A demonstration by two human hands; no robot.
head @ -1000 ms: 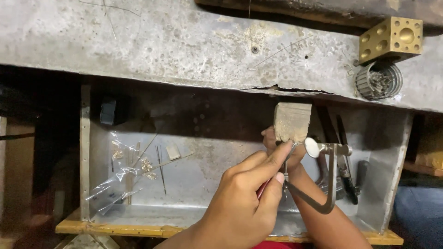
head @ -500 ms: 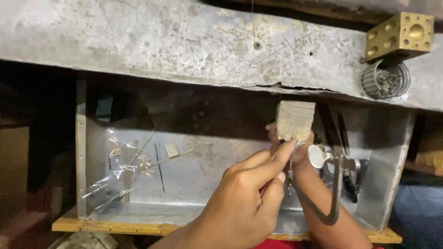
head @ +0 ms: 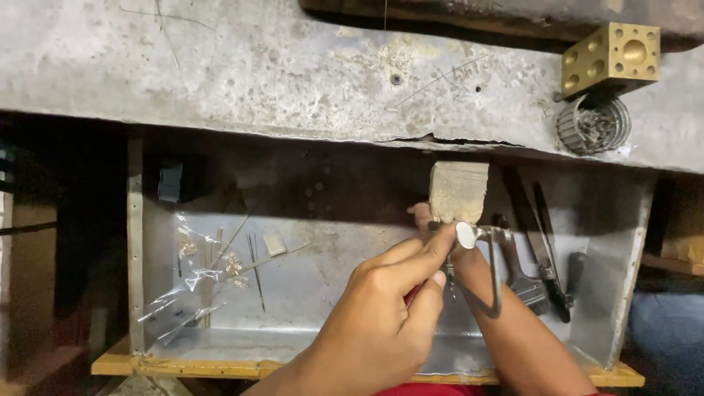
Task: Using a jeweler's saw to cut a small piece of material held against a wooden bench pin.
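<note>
My left hand [head: 381, 323] comes in from the bottom centre and is closed around the red handle of a small metal saw frame [head: 493, 275]. Its index finger stretches up to the frame's round knob. The frame stands upright just below a worn wooden peg [head: 458, 191] that juts out from the bench edge. My right hand [head: 424, 217] reaches up from the lower right. Its fingertips sit against the underside of the peg. Most of that hand is hidden behind my left hand and the saw, so anything in it cannot be seen.
A metal catch tray [head: 623, 271] lies under the bench, holding dark pliers [head: 546, 253], thin wires [head: 253, 271] and a clear plastic bag [head: 187, 290]. On the grey benchtop [head: 257, 73] stand a brass cube with round hollows [head: 612, 59] and a ribbed round holder [head: 594, 125].
The saw frame dropped down and to the right, then came back up and left beside the peg. My hands otherwise stayed at the peg.
</note>
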